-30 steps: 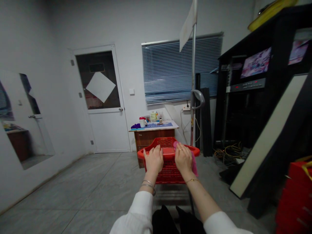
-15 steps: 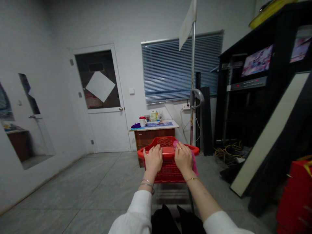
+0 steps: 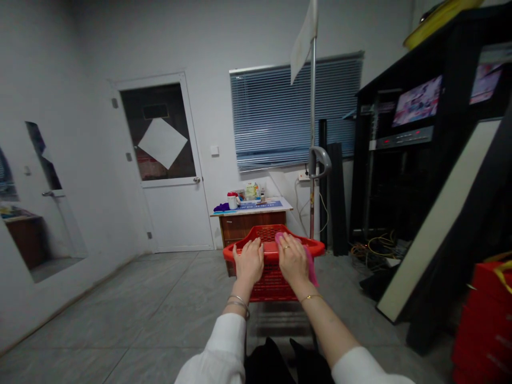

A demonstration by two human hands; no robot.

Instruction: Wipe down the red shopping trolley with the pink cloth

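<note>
A red plastic shopping cart (image 3: 276, 285) stands right in front of me, above my dark shoes. My left hand (image 3: 248, 262) is closed over the left part of its handle, the fingers hooked over the top. Under my right hand (image 3: 294, 262) is a pink cloth (image 3: 311, 266), pressed against the handle right of centre. Part of the cloth hangs down on the right side of that hand, and the rest is covered by the fingers. Between my two hands a short stretch of the red handle (image 3: 270, 247) shows.
Beyond the cart is a wooden desk (image 3: 236, 226) bearing a white mug (image 3: 232, 201) and a purple cloth (image 3: 221, 207). A metal pole (image 3: 312, 106) rises beside it. At right are a black rack (image 3: 360, 186), loose cables, a leaning panel (image 3: 436, 224) and red boxes (image 3: 480, 320).
My right hand has slid a little to the left along the handle, taking the pink cloth with it. My left hand keeps its place on the handle. The view has shifted slightly.
</note>
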